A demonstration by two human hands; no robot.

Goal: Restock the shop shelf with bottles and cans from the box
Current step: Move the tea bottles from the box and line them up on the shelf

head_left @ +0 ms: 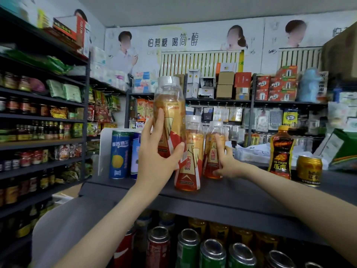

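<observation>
Broadly, dark side racks (pixel 38 117) full of jars and packets fill the left of the frame. A grey shelf (pixel 241 192) runs across the middle, from centre left to the right edge.

Both forearms come up from the bottom corners towards this shelf. The left hand (pixel 154 157) is at the centre of the frame and grips the raised bottle (pixel 170 113). Its fingers wrap the gold and red label from the left and the thumb presses the lower front. This bottle has a clear cap and amber drink inside, and it is lifted above the shelf, almost upright, in front of the others.

The right hand (pixel 229 165), just right of centre, grips the right bottle (pixel 210 155) low on its body. One finger lies up along the label and the thumb is near the base. This bottle stands on the shelf.

Between the two hands the middle bottle (pixel 193 151), of the same kind, stands upright on the shelf, just beside the right bottle. No hand holds it.

Two blue cans (pixel 119 153) stand on the shelf at the left, behind the left wrist. At the right a black bottle (pixel 281 151) stands with a gold can (pixel 309 170) just beside it.

Below the shelf, at the bottom centre, the tops of red and green lower cans (pixel 187 246) show in rows.
</observation>
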